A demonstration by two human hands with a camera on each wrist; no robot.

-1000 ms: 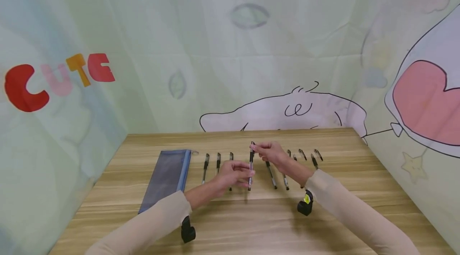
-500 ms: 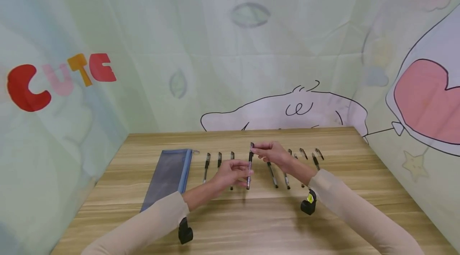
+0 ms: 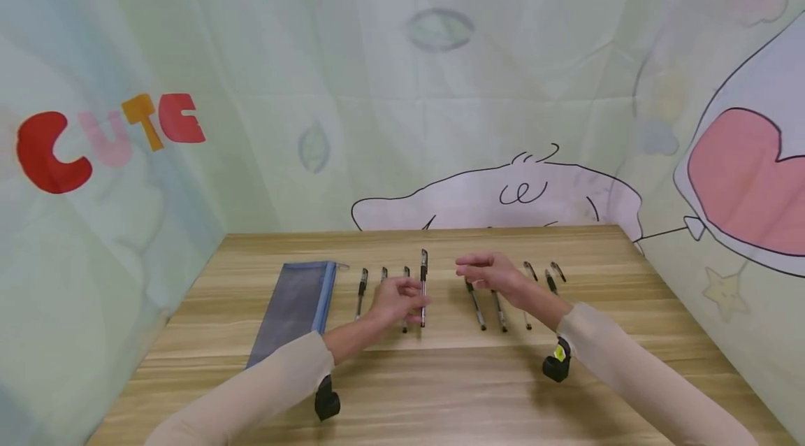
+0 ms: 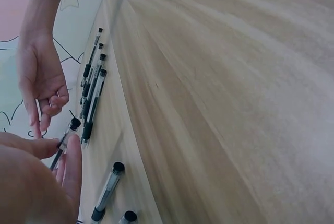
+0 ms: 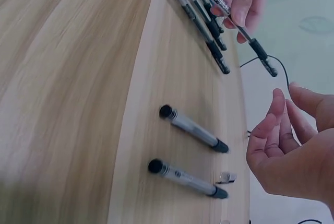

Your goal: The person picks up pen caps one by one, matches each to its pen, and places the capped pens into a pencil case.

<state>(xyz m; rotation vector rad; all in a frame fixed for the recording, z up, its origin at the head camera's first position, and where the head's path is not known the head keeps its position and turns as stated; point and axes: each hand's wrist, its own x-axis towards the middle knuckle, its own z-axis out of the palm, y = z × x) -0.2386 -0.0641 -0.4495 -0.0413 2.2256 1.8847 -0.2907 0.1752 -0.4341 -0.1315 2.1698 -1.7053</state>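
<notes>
My left hand (image 3: 397, 300) pinches a black gel pen (image 3: 423, 279) between thumb and fingers, near its lower half. The pen stands nearly upright over the table, its capped end up. My right hand (image 3: 493, 272) is to the right of that pen, apart from it, with fingers extended and holding nothing. In the right wrist view, its thumb and fingers (image 5: 284, 145) are spread below the held pen. Just left of and partly behind the left hand lie several capped pens (image 3: 362, 285). Below and beside the right hand are several pens without caps (image 3: 476, 306).
A blue mesh zip pouch (image 3: 292, 303) lies at the left of the wooden table (image 3: 409, 390). Loose clear pen caps (image 3: 558, 271) lie at the back right. A printed cloth (image 3: 377, 82) hangs around the table's back and sides.
My right hand has let go of the pen's capped end and moved right. My left hand has carried the pen slightly left, towards the capped pens.
</notes>
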